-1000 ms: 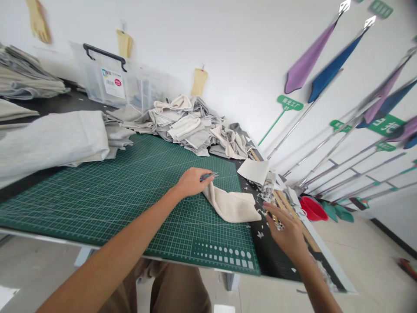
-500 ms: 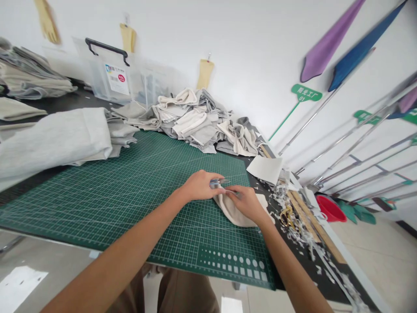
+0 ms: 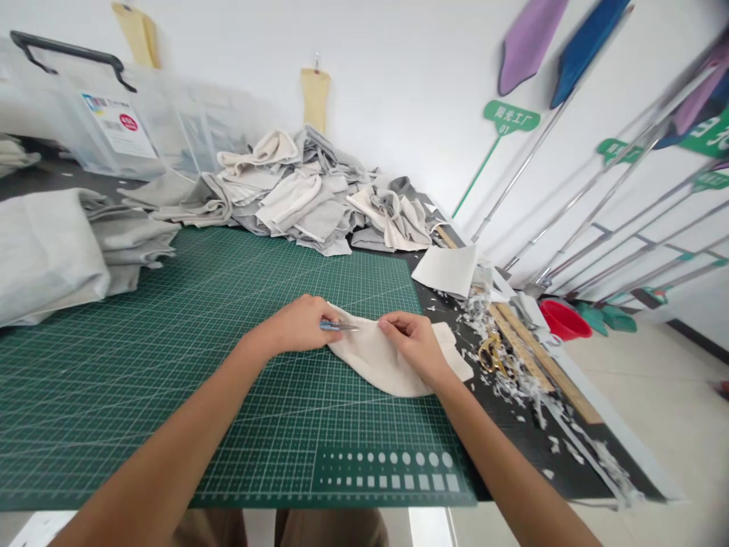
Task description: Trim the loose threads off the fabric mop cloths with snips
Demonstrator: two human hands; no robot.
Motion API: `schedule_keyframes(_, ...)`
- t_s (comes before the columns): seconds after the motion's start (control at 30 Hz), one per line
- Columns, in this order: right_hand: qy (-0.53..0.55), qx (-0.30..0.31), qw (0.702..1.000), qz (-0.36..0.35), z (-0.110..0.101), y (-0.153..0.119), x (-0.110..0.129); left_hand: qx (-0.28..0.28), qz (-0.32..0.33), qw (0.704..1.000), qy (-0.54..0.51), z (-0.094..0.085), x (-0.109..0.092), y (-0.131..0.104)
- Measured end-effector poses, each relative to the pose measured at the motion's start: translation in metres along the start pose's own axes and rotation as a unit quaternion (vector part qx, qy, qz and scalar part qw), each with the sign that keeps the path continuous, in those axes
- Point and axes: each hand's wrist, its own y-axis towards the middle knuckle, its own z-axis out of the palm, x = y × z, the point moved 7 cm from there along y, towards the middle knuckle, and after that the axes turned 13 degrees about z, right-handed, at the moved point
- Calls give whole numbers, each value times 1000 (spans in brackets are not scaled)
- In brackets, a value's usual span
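A cream cloth piece (image 3: 376, 361) with a curved lower edge lies on the green cutting mat (image 3: 256, 425). My left hand (image 3: 307, 323) is closed round a small blue-handled cutting tool (image 3: 337, 326), whose metal tip points right over the cloth's upper edge. The fingers of my right hand (image 3: 413, 342) pinch the upper edge of the same cloth, a little to the right of the tip. The cloth's right end sticks out past my right hand toward the black table surface.
A heap of grey and cream cloths (image 3: 307, 190) lies behind the mat, folded cloths (image 3: 51, 251) at the left. Clear bins (image 3: 142, 129) stand by the wall. Gold scissors (image 3: 494, 353), wooden rulers (image 3: 547, 365) and white scraps (image 3: 512, 395) are at the right.
The view has shifted. My hands have moved apart along the cloth, which now lies flatter with more of it showing. The blue tool now rests over the cloth's upper edge.
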Motion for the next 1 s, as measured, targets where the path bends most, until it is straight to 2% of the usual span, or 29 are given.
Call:
schedule_keyframes(0.07,-2,3,1000,2,1,1,-1,9,-32,999,-10,-2,7,-4)
schedule_keyframes(0.2,-23,-2,1000,0,3,1,-1,69,-85,992,-54,-6,19,-16)
schedule_keyframes(0.27,-60,-15,998,-20,4,0,2,72,-98,991,-63,-12,23,-19)
schedule_keyframes(0.33,-109,-38,991,-62,5,-4,10,39,-113,990,-68,-21,28,-20)
schedule_keyframes(0.47,-175,-73,968,-164,9,-15,29,-67,-136,986,-62,-36,34,-18)
schedule_keyframes(0.6,-216,-101,941,-238,12,-20,42,-150,-141,978,-26,-39,32,-14)
schedule_keyframes(0.8,-299,-64,911,-277,32,-15,39,-179,-115,976,-49,-25,29,-7)
schedule_keyframes(1.0,-264,-69,930,-248,30,-8,32,-182,-108,976,-45,-21,29,-7)
